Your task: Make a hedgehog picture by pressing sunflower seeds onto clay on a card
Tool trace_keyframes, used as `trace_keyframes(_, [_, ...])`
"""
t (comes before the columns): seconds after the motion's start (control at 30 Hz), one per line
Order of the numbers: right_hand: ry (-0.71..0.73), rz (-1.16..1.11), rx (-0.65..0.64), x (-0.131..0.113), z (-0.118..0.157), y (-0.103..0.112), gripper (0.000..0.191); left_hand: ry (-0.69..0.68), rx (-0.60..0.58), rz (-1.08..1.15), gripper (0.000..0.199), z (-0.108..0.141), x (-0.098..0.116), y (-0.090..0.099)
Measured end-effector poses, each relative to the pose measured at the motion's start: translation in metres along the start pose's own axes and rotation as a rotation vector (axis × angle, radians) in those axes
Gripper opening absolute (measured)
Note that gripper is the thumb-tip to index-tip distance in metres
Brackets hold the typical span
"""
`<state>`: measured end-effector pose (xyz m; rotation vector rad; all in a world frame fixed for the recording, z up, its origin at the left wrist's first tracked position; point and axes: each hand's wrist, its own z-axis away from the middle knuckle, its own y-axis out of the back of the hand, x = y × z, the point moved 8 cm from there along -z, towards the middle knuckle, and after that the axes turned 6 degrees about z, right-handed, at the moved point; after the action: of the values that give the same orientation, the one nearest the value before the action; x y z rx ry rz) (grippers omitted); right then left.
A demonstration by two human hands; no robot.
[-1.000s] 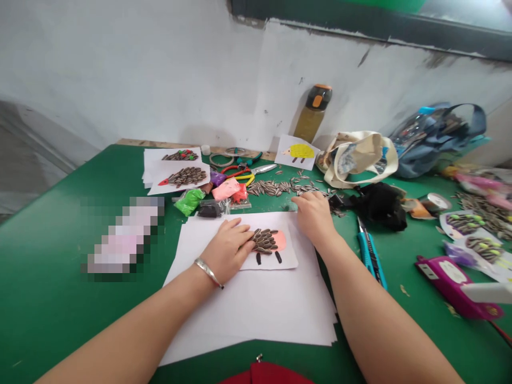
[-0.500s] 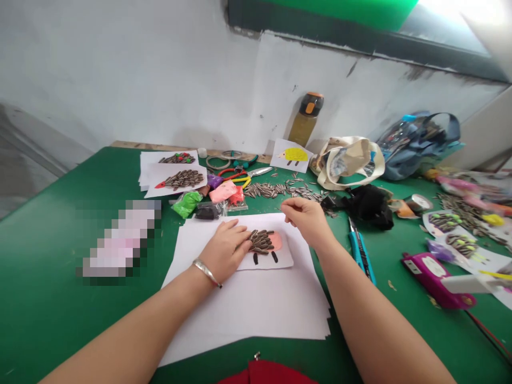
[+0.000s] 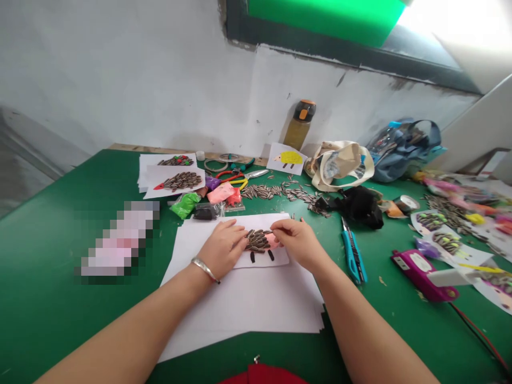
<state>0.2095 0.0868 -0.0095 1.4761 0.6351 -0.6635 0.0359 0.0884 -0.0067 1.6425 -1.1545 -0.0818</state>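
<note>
Right hand (image 3: 298, 240): fingers brought together in a narrow pinch at the pink patch (image 3: 273, 241), with what looks like one seed (image 3: 268, 231) between the tips — small and partly hidden.

Left hand (image 3: 222, 245): fingers lightly spread, palm down, grasping nothing; lies over the left part of the small white card (image 3: 282, 259), tips beside the seed cluster (image 3: 257, 241).

Small white card: on the paper stack (image 3: 256, 304), between the two hands; carries the cluster, the pink patch to its right and two black strips (image 3: 252, 258) below.

Advice on the step: a seed probably sits best laid lengthwise with its neighbours, close against the cluster's edge, and pressed straight down — a sideways push could shift those beside it. The flat left hand should keep the card from sliding if its weight stays off the seeds.

Beyond the stack: green packet (image 3: 185, 205) and black packet (image 3: 206, 212), near the stack's far edge; loose seeds (image 3: 262, 191), behind; blue cutter (image 3: 353, 256), blade showing, right of the stack; bottle (image 3: 300, 125), by the wall. All stand or lie on the green bench (image 3: 48, 245).
</note>
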Motion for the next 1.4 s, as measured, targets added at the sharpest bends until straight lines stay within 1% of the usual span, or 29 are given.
trace_keyframes(0.03, [0.023,0.07,0.006,0.0,0.0,0.0,0.02,0.001,0.001,-0.004,0.03,0.0,0.0,0.0])
trace_keyframes(0.1, [0.061,0.14,0.004,-0.001,-0.001,-0.001,0.022,0.004,-0.001,-0.008,0.03,0.001,-0.001,0.0])
trace_keyframes(0.33, [0.083,0.213,-0.017,0.003,-0.006,-0.003,0.026,0.012,-0.01,0.0,0.033,0.0,-0.003,-0.001])
trace_keyframes(0.5, [0.177,0.262,-0.054,-0.002,-0.005,-0.008,0.025,0.018,-0.022,-0.008,0.032,0.0,-0.003,-0.001])
trace_keyframes(0.73, [0.302,0.363,-0.024,-0.008,-0.004,-0.01,0.022,-0.003,-0.045,-0.011,0.031,-0.001,0.001,-0.003])
trace_keyframes(0.87, [0.334,0.452,0.004,-0.01,-0.003,-0.011,0.022,0.035,-0.074,0.001,0.029,0.0,-0.001,-0.005])
trace_keyframes(0.97, [0.342,0.515,-0.004,-0.011,-0.003,-0.012,0.02,0.059,-0.096,0.006,0.028,0.0,-0.003,-0.007])
trace_keyframes(1.07, [0.31,0.544,-0.027,-0.009,-0.003,-0.011,0.022,0.06,-0.098,0.008,0.028,0.0,-0.002,-0.006])
trace_keyframes(1.2, [0.246,0.519,-0.045,-0.004,-0.003,-0.011,0.025,0.047,-0.108,0.012,0.029,-0.001,0.0,-0.006])
trace_keyframes(1.4, [0.289,0.436,-0.007,-0.007,-0.003,-0.011,0.026,0.063,-0.122,0.015,0.028,-0.001,-0.002,-0.007])
